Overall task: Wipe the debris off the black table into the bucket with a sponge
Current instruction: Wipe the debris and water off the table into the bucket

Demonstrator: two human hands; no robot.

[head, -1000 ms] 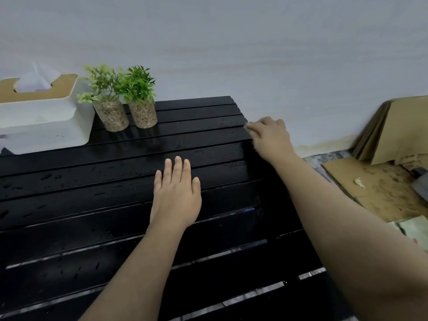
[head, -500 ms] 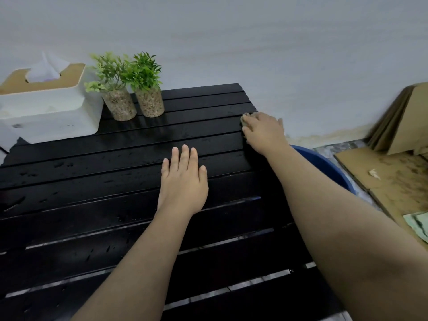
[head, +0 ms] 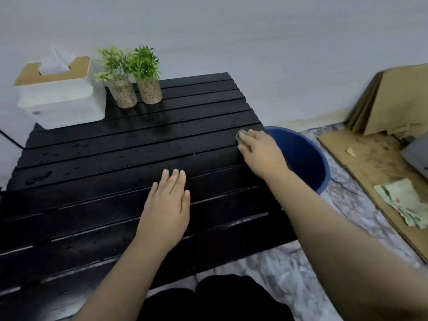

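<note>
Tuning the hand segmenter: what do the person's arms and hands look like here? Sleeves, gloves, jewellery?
Left forearm and right forearm are bare to the frame edge, no sleeves. Left hand and right hand: no gloves, rings, watch or wristbands visible.

Showed black slatted desk (head: 115, 158), dark specks (head: 44, 177) scattered over the left slats. Carried white tissue box (head: 62, 100) at far left corner, two small potted plants (head: 135, 93) just beside it to the right, leaves touching. Bore left hand (head: 165, 209) flat on middle slats, fingers (head: 173, 179) straight and together. Had right hand (head: 261, 154) at right edge, gripping sponge (head: 242, 135) against a slat. Below, on marbled floor (head: 289, 274): blue bucket (head: 301, 154) just beside desk's right edge, then flat cardboard (head: 370, 163) with crumpled paper (head: 403, 200) on it.
</note>
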